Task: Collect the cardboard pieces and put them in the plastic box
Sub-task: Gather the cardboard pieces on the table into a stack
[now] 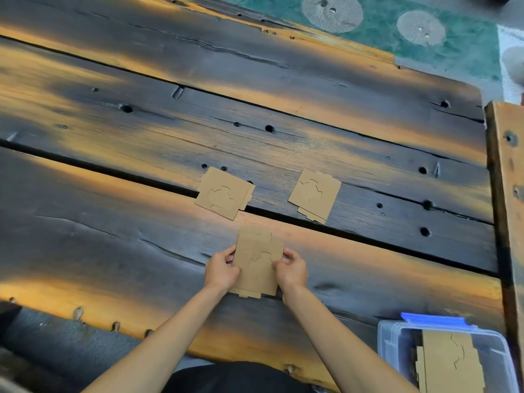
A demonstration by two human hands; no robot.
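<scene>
A flat brown cardboard piece lies near the table's front, gripped at both sides: my left hand pinches its left edge, my right hand its right edge. Two more cardboard pieces lie flat farther back, one at centre and one to its right. The clear plastic box with a blue clip stands at the bottom right, and cardboard pieces lie inside it.
The dark, burnt-looking wooden plank table has gaps between its planks and several knot holes. A wooden beam runs along the right edge. A green patterned floor shows beyond the far edge.
</scene>
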